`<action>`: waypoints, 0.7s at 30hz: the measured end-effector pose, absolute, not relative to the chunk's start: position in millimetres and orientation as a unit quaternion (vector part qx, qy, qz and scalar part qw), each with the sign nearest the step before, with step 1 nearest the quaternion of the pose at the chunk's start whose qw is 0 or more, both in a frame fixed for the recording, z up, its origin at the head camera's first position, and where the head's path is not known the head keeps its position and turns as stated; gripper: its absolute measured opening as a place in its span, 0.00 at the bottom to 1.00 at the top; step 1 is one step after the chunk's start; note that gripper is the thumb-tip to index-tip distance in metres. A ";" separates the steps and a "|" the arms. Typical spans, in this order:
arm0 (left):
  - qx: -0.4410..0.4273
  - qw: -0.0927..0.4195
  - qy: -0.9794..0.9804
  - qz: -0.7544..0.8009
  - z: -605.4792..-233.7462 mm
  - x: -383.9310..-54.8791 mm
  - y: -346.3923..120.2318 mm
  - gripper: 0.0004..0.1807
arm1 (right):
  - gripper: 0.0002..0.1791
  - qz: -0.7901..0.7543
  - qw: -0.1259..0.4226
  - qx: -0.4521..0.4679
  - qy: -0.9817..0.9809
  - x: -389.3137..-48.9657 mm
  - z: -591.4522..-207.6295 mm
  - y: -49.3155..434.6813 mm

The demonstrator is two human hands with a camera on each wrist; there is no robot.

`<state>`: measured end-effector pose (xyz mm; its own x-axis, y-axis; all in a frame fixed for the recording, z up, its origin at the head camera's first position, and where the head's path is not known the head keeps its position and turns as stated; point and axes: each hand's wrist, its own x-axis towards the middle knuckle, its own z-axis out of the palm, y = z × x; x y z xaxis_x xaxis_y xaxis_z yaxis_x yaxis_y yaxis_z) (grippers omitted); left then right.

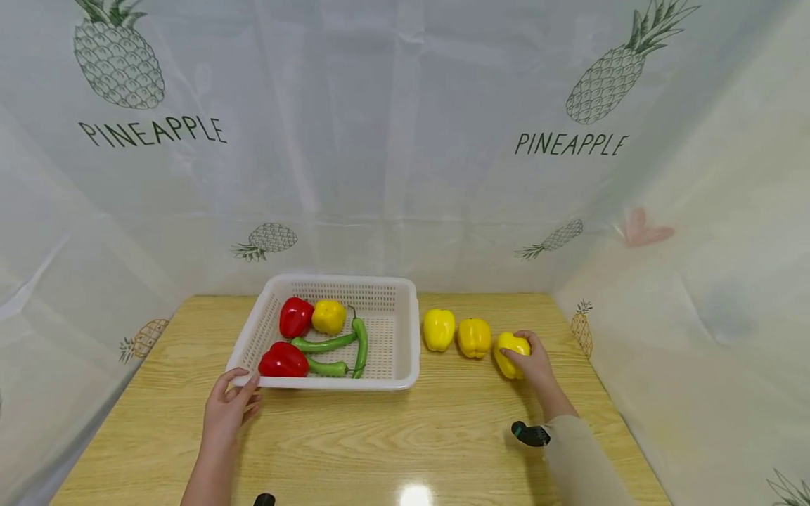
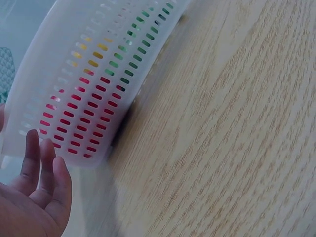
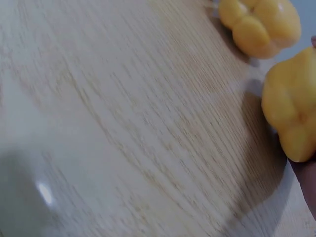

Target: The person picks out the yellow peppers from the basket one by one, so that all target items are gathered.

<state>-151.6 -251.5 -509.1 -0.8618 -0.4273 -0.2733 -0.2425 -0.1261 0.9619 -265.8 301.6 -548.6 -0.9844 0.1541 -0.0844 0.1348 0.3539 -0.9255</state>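
My right hand grips a yellow bell pepper, the rightmost of three in a row on the table. In the right wrist view that held pepper appears at the right edge, with little of the hand showing. My left hand holds the front left corner of a white plastic basket by its rim. From the left wrist, several fingers show loosely bent beside the basket's slotted wall. Inside lie two red bell peppers, one yellow bell pepper and three long green chili peppers.
Two more yellow bell peppers, one next to the basket and one in the middle, stand between basket and right hand. A wooden table lies beneath. Pineapple-printed sheeting encloses its back and sides. A black strap end projects near the right sleeve.
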 end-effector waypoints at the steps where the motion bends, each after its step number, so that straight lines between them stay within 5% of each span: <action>1: 0.253 0.066 -0.659 -0.705 -509.2 -151.8 -251.7 0.23 | 0.31 0.562 0.010 -0.091 -0.822 -266.2 -549.1 301.1; 21: 0.249 0.073 -0.657 -0.708 -515.2 -156.1 -252.3 0.21 | 0.36 0.515 0.011 -0.078 -0.853 -272.5 -558.5 301.5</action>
